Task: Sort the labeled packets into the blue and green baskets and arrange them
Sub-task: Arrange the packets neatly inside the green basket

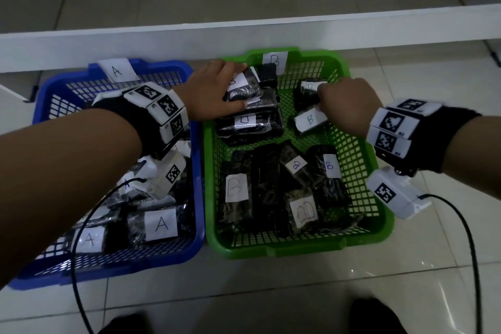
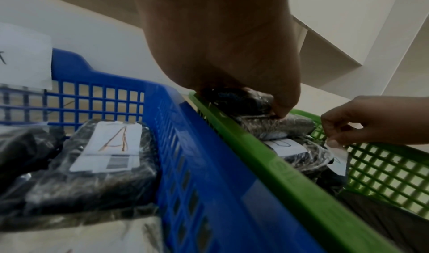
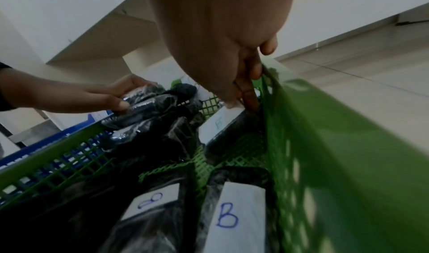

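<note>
Now tidying B pkts in green basket [image 1: 360,144], right of blue basket [image 1: 193,198]; sorting looks done, arranging left. Left hand [image 1: 214,89] on top pkt [image 1: 244,91] of far-left stack [image 1: 250,123], fingers and thumb curled round its ends. Right hand [image 1: 345,100] far right, fingertips [image 3: 232,102] narrow, pinching edge of loose pkt [image 1: 309,118], another pkt [image 1: 307,89] just beyond it. A pkts [image 1: 161,224] sit in blue basket, near end.

To do well: square top pkt onto stack w/ label up, press flat so wrap doesn't slide. Lift loose pkt by body, not paper label, which could tear off. Set it beside stack, same way round. Near-row pkts [image 1: 329,168] lie crooked, some labels turned; probably straighten next.
</note>
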### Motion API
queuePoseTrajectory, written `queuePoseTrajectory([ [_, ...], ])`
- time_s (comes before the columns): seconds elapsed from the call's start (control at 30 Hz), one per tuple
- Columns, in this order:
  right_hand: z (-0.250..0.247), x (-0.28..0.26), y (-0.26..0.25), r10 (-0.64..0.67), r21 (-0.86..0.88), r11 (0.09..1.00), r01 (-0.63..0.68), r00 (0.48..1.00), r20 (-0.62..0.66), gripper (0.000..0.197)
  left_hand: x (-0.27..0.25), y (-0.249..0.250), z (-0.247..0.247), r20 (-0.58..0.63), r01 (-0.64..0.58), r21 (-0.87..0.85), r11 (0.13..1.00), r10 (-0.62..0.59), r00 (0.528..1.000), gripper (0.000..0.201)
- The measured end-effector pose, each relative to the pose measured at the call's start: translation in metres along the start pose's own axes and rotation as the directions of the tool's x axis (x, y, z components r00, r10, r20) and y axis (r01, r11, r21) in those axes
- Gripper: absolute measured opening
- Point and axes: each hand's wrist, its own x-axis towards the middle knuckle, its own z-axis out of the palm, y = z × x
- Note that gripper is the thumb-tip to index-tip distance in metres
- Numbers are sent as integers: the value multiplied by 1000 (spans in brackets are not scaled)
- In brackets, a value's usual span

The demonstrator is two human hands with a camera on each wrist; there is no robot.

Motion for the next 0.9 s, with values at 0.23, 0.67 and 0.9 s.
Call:
queuePoseTrajectory([
  [0.23,8,-12,-6,-79,-87,993,76,996,-30,42,0,0,1,-7,4,-3,1000,-4,1000,100],
  [0.67,5,-1,0,-147,-184,973,141,989,-20,20,0,2,-1,-5,7,-1,1000,-7,1000,102],
  [0.9,6,13,-4,-206,-161,966,203,978,-7,30,0,1,0,12,8,-2,1000,-8,1000,101],
])
